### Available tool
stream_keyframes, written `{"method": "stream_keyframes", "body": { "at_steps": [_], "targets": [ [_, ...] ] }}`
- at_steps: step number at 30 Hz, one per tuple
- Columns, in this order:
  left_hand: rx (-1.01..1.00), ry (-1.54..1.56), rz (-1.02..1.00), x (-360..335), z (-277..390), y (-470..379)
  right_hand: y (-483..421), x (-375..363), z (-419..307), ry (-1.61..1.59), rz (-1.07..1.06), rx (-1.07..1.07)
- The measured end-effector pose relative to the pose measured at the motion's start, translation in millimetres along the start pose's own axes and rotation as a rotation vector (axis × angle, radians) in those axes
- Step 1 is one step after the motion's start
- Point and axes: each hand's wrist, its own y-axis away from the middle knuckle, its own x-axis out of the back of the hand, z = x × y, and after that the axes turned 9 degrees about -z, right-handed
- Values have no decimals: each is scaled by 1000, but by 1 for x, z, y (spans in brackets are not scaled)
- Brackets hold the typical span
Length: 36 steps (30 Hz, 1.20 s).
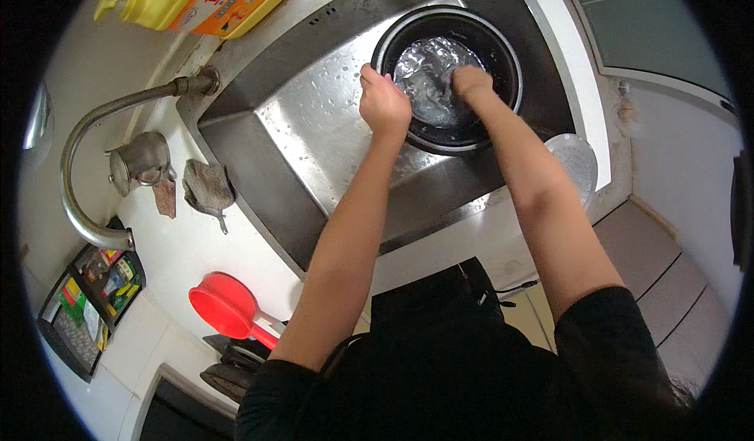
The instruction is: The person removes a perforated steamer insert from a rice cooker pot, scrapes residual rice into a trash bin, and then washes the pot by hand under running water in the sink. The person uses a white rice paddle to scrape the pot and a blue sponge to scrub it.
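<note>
A round dark pot (pixel 509 58) with a pale metal rim stands in the stainless steel sink (pixel 318 96). Rippling clear water (pixel 433 96) lies in its bottom. My left hand (pixel 386 102) grips the pot's rim on the left side, thumb and fingers over the edge. Inside the pot, at the water's right part, is my right hand (pixel 471 81); its fingers are curled down and partly hidden, so whether they hold anything does not show.
A curved metal faucet (pixel 73 146) arches over the left counter. Near it are a metal pitcher (pixel 144 158), a grey cloth (pixel 207 188) and a red plastic ladle (pixel 224 305). A yellow detergent bottle (pixel 259 5) stands behind the sink. A perforated strainer (pixel 574 164) lies by my right forearm.
</note>
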Motion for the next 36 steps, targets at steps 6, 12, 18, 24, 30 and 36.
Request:
{"method": "stream_keyframes", "body": {
  "at_steps": [6, 12, 18, 24, 30, 36],
  "targets": [
    [-1, -61, 30, -1, 0, 1, 11, -29, -65, 15, 48, 181],
    [25, 8, -12, -2, -2, 1, -23, 13, -69, -36, 190, 111],
    [-5, 15, -5, -12, 2, 1, -16, 16, -16, -74, 235, -6],
    [23, 22, -21, -12, 3, 2, 7, -12, 10, -73, 58, -138],
    [14, 17, -11, -10, 3, 1, 27, -38, -39, 45, -38, 99],
    [3, 43, -6, -11, 1, 2, -12, 19, -40, -59, 173, 33]
  ]
}}
